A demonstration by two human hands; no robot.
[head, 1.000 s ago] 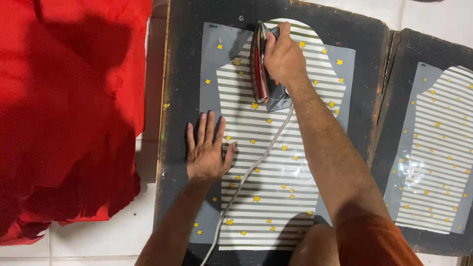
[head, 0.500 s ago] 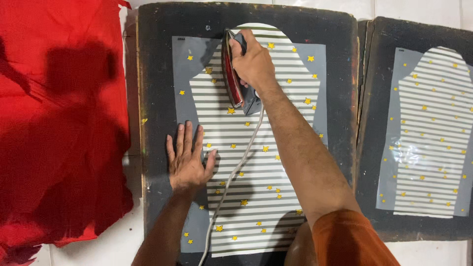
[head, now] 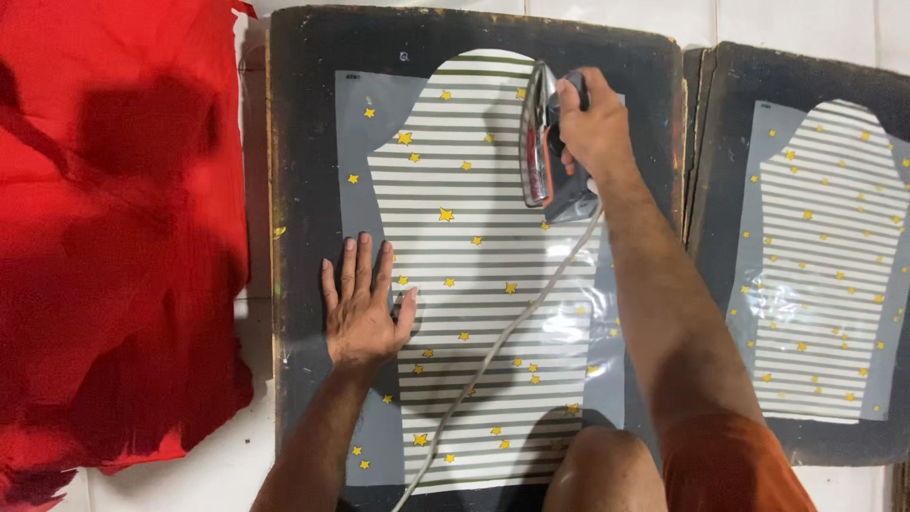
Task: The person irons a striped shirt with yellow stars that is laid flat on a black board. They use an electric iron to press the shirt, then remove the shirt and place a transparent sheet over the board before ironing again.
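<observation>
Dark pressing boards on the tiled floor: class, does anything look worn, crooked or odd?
Yes. The dark pressing board has chipped, frayed edges, and the grey iron's pale cord trails across the striped, star-printed sheet being ironed.

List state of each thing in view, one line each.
Iron: gripped by right hand, on striped sheet.
Cord: slack, trailing over the sheet.
Left hand: flat, pressing sheet's left edge.
Second sheet: flat, untouched.
Red cloth: rumpled, beside board.

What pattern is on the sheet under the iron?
White with thin dark stripes and yellow stars on the sheet, grey around it; seen in the head view, below the iron.
</observation>
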